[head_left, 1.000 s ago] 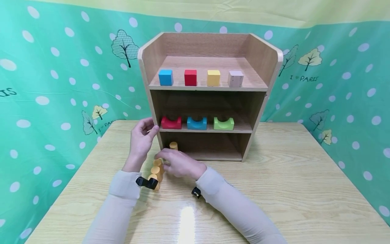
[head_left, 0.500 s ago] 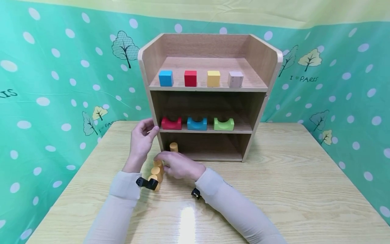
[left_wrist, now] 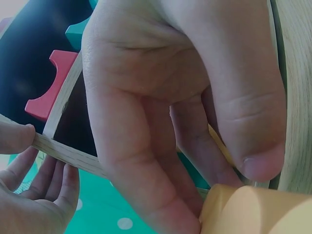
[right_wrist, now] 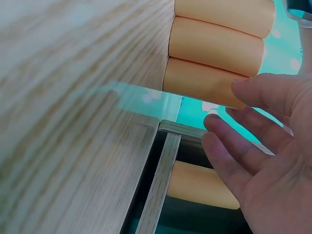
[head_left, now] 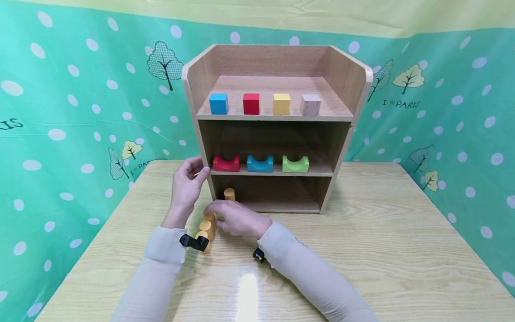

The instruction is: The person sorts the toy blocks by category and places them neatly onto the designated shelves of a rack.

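Note:
My left hand (head_left: 187,183) grips the left side panel (head_left: 197,120) of a wooden shelf, thumb on the front edge and fingers on the outer side. Just in front of the shelf's lower left corner, my right hand (head_left: 237,217) pinches the upper end of an upright yellow wooden cylinder (right_wrist: 200,80) between thumb and index finger. That cylinder is the one nearest the shelf in a touching row of 3; another row cylinder (right_wrist: 214,46) shows beside it in the right wrist view. Inside the bottom compartment stands one more yellow cylinder (head_left: 229,194), partly hidden by the right hand.
Red (head_left: 226,163), blue (head_left: 259,164) and green (head_left: 295,164) notched blocks stand on the middle shelf. Above them sit blue (head_left: 218,103), red (head_left: 251,103), yellow (head_left: 281,104) and pale (head_left: 310,105) cubes. The wooden table (head_left: 382,250) extends around, with a patterned curtain (head_left: 80,89) behind.

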The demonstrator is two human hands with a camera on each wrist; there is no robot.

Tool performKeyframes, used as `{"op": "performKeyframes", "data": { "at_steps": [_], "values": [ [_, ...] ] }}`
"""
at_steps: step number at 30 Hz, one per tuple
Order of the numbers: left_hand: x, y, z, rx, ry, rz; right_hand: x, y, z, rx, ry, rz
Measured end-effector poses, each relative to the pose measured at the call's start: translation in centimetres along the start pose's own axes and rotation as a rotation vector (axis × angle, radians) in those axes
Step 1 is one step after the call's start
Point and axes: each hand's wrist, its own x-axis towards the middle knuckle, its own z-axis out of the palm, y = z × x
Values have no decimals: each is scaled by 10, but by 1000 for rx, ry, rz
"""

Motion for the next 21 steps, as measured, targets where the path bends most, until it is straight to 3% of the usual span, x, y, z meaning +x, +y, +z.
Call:
{"op": "performKeyframes", "data": {
  "at_steps": [21],
  "values": [
    [0, -1, 0, 21, -7, -5, 1, 1, 3, 3, 79, -55]
  ]
}}
